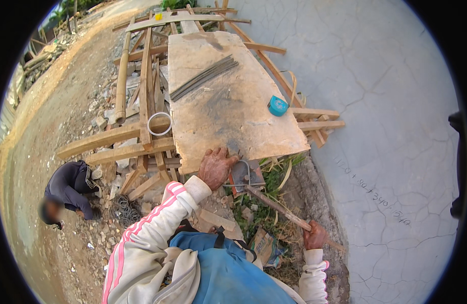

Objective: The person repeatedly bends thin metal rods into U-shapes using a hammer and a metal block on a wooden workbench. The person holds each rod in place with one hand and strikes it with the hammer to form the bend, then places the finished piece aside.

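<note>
My left hand (216, 168) is at the near edge of a worn wooden board (258, 126), its fingers curled over a thin bent metal rod (249, 169). The rod forms an angular loop beside the hand; its part under the palm is hidden. My right hand (315, 235) is wrapped round a long brown bar (279, 209), whose far end meets the rod loop. A bundle of thin straight metal rods (205, 77) lies across the board. A teal tape measure (278, 106) sits near the board's right edge.
Wooden beams (117, 139) support the board and stick out both sides. A white ring (159, 124) hangs by its left edge. At left, another person (68, 190) bends over near coiled wire (126, 210) on rubble. A cracked grey surface (390, 126) stretches along the right.
</note>
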Action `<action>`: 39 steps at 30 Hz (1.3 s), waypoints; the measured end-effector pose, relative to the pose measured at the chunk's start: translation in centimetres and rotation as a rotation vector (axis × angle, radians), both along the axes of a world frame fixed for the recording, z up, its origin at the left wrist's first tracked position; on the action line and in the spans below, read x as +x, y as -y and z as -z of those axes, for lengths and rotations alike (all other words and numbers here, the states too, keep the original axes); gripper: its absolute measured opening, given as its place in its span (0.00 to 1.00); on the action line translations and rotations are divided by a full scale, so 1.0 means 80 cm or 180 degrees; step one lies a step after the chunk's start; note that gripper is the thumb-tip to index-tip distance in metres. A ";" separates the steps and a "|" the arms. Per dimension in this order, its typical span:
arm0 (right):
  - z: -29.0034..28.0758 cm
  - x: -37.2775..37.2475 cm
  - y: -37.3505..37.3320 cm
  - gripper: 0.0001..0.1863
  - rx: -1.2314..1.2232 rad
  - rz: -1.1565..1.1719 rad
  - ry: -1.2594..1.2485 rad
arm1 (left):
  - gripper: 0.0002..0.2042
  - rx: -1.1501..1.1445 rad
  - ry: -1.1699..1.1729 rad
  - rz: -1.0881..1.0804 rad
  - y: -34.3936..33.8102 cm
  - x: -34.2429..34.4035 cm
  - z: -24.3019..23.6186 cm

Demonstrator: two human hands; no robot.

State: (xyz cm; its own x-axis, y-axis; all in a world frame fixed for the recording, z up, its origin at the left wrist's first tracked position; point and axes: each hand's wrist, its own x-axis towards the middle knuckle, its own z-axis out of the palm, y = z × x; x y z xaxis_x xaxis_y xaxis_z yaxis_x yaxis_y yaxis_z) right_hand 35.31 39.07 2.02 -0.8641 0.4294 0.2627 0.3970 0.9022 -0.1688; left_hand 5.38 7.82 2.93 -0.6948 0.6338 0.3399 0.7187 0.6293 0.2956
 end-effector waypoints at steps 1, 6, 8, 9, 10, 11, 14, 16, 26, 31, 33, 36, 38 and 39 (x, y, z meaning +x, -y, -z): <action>0.000 -0.001 -0.001 0.14 0.0050 -0.0029 -0.0008 | 0.14 0.0016 -0.0053 -0.0007 0.000 0.000 0.001; 0.005 0.000 -0.003 0.14 0.0104 -0.0045 -0.0038 | 0.19 0.0045 -0.0146 0.0009 0.002 -0.003 0.006; 0.010 0.003 -0.002 0.15 0.0141 0.0017 0.0035 | 0.19 0.0053 -0.0180 0.0018 0.002 -0.003 0.007; 0.012 0.005 -0.001 0.15 0.0134 0.0035 -0.0004 | 0.18 0.0071 -0.0161 0.0024 0.002 -0.002 0.007; 0.015 0.005 0.001 0.15 0.0150 0.0080 -0.0015 | 0.18 0.0087 -0.0145 0.0033 0.002 -0.003 0.006; 0.018 0.006 0.003 0.15 0.0232 0.0152 0.0031 | 0.18 0.0080 -0.0082 0.0041 0.002 -0.003 0.005; 0.020 0.007 0.010 0.16 0.0195 0.0138 -0.0150 | 0.14 0.0041 -0.0032 0.0043 0.001 -0.002 0.002; 0.012 0.005 0.013 0.15 0.0022 0.0160 -0.0124 | 0.14 0.0013 -0.0023 0.0054 0.001 -0.003 0.000; -0.050 0.047 -0.068 0.26 -0.0579 0.0318 0.1662 | 0.14 0.0054 0.0037 0.0100 0.003 -0.003 -0.003; -0.018 0.129 -0.122 0.24 -0.0143 0.0676 0.1322 | 0.14 0.0104 0.0065 0.0090 0.003 -0.002 -0.002; -0.004 0.137 -0.131 0.22 0.0022 0.0721 0.1284 | 0.15 0.0117 0.0040 0.0118 0.003 -0.003 -0.003; 0.010 0.142 -0.122 0.20 0.0011 0.0816 0.1221 | 0.15 0.0121 0.0028 0.0131 0.004 -0.002 -0.003; 0.005 0.138 -0.120 0.20 0.0043 0.0820 0.1190 | 0.15 0.0097 0.0080 0.0125 0.003 -0.002 -0.003; -0.001 0.137 -0.119 0.20 0.0009 0.0842 0.1204 | 0.15 0.0078 0.0067 0.0115 0.003 -0.004 -0.004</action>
State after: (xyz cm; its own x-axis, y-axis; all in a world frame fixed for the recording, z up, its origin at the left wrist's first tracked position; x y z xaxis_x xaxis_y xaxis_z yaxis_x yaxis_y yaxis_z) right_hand 46.27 48.62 2.11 -0.7602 0.6479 -0.0487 0.6470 0.7617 0.0346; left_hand 5.08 7.55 3.23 -0.6787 0.6503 0.3413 0.7344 0.5953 0.3259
